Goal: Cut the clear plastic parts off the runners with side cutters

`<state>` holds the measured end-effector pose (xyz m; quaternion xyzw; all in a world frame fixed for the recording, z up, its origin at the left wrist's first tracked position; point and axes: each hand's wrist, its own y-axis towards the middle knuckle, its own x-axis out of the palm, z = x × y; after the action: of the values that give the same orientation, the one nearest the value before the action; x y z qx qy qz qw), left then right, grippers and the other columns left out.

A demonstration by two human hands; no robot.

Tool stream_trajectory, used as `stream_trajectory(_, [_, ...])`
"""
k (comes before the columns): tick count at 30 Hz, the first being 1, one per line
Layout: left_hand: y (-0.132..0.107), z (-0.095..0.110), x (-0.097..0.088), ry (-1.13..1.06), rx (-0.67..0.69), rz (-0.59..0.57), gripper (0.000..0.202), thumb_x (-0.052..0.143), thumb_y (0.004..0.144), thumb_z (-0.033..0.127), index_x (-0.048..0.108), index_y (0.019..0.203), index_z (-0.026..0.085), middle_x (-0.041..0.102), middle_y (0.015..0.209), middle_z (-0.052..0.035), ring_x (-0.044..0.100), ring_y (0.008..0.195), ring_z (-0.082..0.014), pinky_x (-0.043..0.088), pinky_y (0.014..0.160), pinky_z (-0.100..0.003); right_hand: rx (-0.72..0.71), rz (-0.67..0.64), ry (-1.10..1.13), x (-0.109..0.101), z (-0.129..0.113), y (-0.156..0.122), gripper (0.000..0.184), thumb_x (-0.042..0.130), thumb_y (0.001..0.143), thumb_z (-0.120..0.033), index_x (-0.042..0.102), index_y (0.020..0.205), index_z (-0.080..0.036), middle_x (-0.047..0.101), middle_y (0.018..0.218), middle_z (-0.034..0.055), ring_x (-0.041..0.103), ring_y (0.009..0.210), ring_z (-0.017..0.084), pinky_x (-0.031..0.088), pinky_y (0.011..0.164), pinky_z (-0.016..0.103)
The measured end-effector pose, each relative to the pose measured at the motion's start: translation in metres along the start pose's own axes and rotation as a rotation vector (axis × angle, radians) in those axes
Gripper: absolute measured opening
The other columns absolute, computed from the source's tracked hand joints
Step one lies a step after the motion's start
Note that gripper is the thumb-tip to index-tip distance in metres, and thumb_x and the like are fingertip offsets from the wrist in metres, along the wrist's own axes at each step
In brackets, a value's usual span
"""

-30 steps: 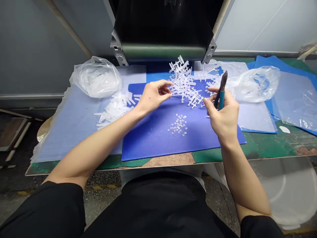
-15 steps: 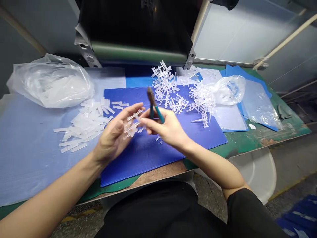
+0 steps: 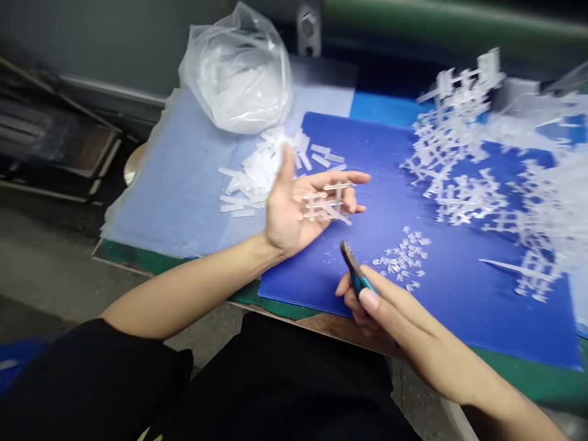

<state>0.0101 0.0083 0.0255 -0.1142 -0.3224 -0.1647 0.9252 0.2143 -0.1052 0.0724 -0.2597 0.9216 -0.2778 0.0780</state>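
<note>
Palm up over the blue corrugated sheet point(image 3: 303, 278), my left hand point(image 3: 289, 217) holds a clear plastic sprue point(image 3: 327, 205) across its palm and partly curled fingers. The thumb and forefinger are stretched out. Below and to the right, my right hand point(image 3: 383, 309) is wrapped round side cutters point(image 3: 350, 260) with teal handles, their dark jaws pointing up and left, apart from the sprue. A scatter of small clear plastic pieces point(image 3: 404, 257) lies on the sheet just beyond the right hand. Behind the left hand is a pile of flat translucent strips point(image 3: 257, 168).
A clear plastic bag point(image 3: 243, 79) holding white pieces stands at the back left. Tangled heaps of white sprues point(image 3: 452, 135) cover the right of the sheet. A metal bracket point(image 3: 309, 27) and green roller point(image 3: 436, 21) bound the back. The green table edge point(image 3: 160, 260) runs in front.
The view has swung left and closer. My hands have parted: the right hand with the cutters has drawn away down and right, while the left hand has opened out beneath the sprue.
</note>
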Motion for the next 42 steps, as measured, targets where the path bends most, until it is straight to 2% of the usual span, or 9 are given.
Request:
stream_trajectory(3, [-0.002, -0.004, 0.002, 0.065, -0.027, -0.033, 0.077, 0.043, 0.1, 0.081, 0.081, 0.104, 0.014, 0.071, 0.078, -0.007, 0.071, 0.079, -0.0186, 0.065, 0.097, -0.043, 0.22, -0.163, -0.033, 0.005, -0.001, 0.006, 0.071, 0.047, 0.103, -0.078, 0.054, 0.158, -0.034, 0.062, 0.155, 0.009, 0.055, 0.146, 0.035, 0.04, 0.127, 0.055])
stream_trajectory(6, [-0.008, -0.009, 0.004, 0.154, -0.05, -0.097, 0.068, 0.043, 0.103, 0.074, 0.08, 0.109, 0.017, 0.073, 0.079, -0.0054, 0.073, 0.081, -0.0199, 0.064, 0.098, -0.044, 0.251, -0.197, -0.031, 0.003, -0.008, 0.014, 0.075, 0.044, 0.103, -0.079, 0.047, 0.165, -0.037, 0.053, 0.166, 0.0055, 0.046, 0.155, 0.035, 0.029, 0.134, 0.059])
stream_trajectory(11, [-0.016, -0.013, 0.003, 0.228, -0.07, -0.201, 0.065, 0.035, 0.108, 0.064, 0.083, 0.111, 0.02, 0.073, 0.078, -0.0067, 0.073, 0.079, -0.0233, 0.063, 0.095, -0.047, 0.128, -0.22, -0.042, 0.002, -0.009, 0.018, 0.065, 0.051, 0.106, -0.069, 0.054, 0.161, -0.033, 0.067, 0.151, 0.0086, 0.055, 0.149, 0.037, 0.044, 0.127, 0.056])
stream_trajectory(15, [-0.018, -0.011, 0.003, 0.319, -0.07, -0.136, 0.063, 0.038, 0.107, 0.066, 0.084, 0.107, 0.023, 0.069, 0.073, -0.0059, 0.075, 0.082, -0.0274, 0.065, 0.092, -0.051, 0.121, -0.124, 0.007, 0.008, 0.011, 0.01, 0.056, 0.053, 0.107, -0.065, 0.055, 0.159, -0.044, 0.062, 0.158, 0.0024, 0.055, 0.15, 0.033, 0.041, 0.13, 0.056])
stream_trajectory(18, [-0.018, -0.009, 0.005, 0.343, -0.063, -0.159, 0.065, 0.04, 0.104, 0.071, 0.084, 0.104, 0.024, 0.071, 0.074, -0.0062, 0.074, 0.079, -0.0258, 0.065, 0.091, -0.049, 0.122, -0.104, 0.022, 0.009, 0.022, 0.005, 0.056, 0.056, 0.107, -0.061, 0.054, 0.16, -0.042, 0.06, 0.161, 0.0029, 0.056, 0.149, 0.033, 0.043, 0.129, 0.053])
stream_trajectory(25, [-0.021, -0.005, 0.009, 0.396, -0.05, -0.179, 0.07, 0.038, 0.103, 0.077, 0.083, 0.103, 0.023, 0.072, 0.078, -0.0068, 0.069, 0.08, -0.0241, 0.062, 0.093, -0.05, 0.095, -0.116, 0.031, 0.009, 0.018, 0.01, 0.048, 0.056, 0.11, -0.055, 0.057, 0.156, -0.043, 0.066, 0.154, -0.0006, 0.059, 0.146, 0.029, 0.047, 0.126, 0.045])
stream_trajectory(30, [-0.02, -0.004, 0.007, 0.477, -0.119, -0.169, 0.068, 0.046, 0.095, 0.083, 0.084, 0.098, 0.027, 0.075, 0.086, -0.0082, 0.069, 0.077, -0.0254, 0.063, 0.091, -0.053, 0.03, -0.138, 0.008, 0.007, 0.016, 0.012, 0.043, 0.056, 0.11, -0.053, 0.06, 0.152, -0.044, 0.073, 0.136, -0.0003, 0.065, 0.133, 0.027, 0.054, 0.116, 0.04])
stream_trajectory(34, [-0.019, -0.003, 0.008, 0.476, -0.171, -0.153, 0.064, 0.057, 0.089, 0.083, 0.084, 0.096, 0.025, 0.077, 0.094, -0.01, 0.073, 0.082, -0.028, 0.063, 0.084, -0.052, 0.042, -0.137, 0.069, 0.009, 0.012, 0.016, 0.037, 0.052, 0.11, -0.06, 0.068, 0.136, -0.04, 0.071, 0.098, 0.0014, 0.068, 0.095, 0.024, 0.059, 0.086, 0.035])
stream_trajectory(42, [-0.019, -0.007, 0.007, 0.405, -0.155, -0.147, 0.064, 0.048, 0.1, 0.075, 0.083, 0.1, 0.022, 0.069, 0.078, -0.0071, 0.072, 0.083, -0.0269, 0.062, 0.093, -0.052, 0.058, -0.172, 0.185, 0.011, 0.004, 0.028, 0.041, 0.051, 0.11, -0.062, 0.057, 0.093, -0.025, 0.042, 0.076, -0.0027, 0.037, 0.062, 0.013, 0.033, 0.054, 0.029])
